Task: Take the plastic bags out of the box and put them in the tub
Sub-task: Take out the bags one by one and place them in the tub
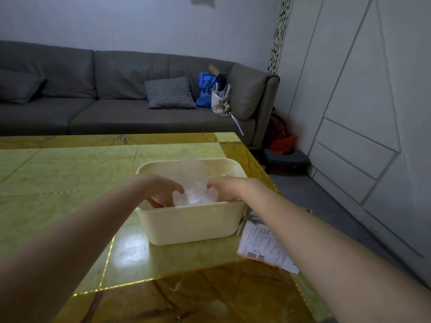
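1. A dim living room; a long grey sofa point(116, 99) runs along the far wall with a checked cushion point(169, 93) and a blue bag point(206, 89) at its right end; white panelled cupboards point(349, 101) fill the right side.
2. The surface point(58, 173) is a glossy green-and-amber tiled top, with a bright glare patch just in front of the tub; a printed sheet of paper point(263, 248) lies at the near right edge, partly under the right forearm.
3. The cream tub point(191, 226) sits toward the right of the surface, its long side facing the person; the clear plastic bags point(193, 183) are already inside it, a crumpled heap whose top rises above the far rim.
4. The left hand point(161, 191) reaches down over the near rim with fingers curled onto the left side of the heap; the right hand point(225, 188) mirrors it on the right, fingers bent into the plastic; both look to be gripping or pressing the bags, which lie directly between them.
5. Neither hand is nearer; the heap is flanked evenly, so I judge the next move calls for both to act together; no box is clearly in sight.
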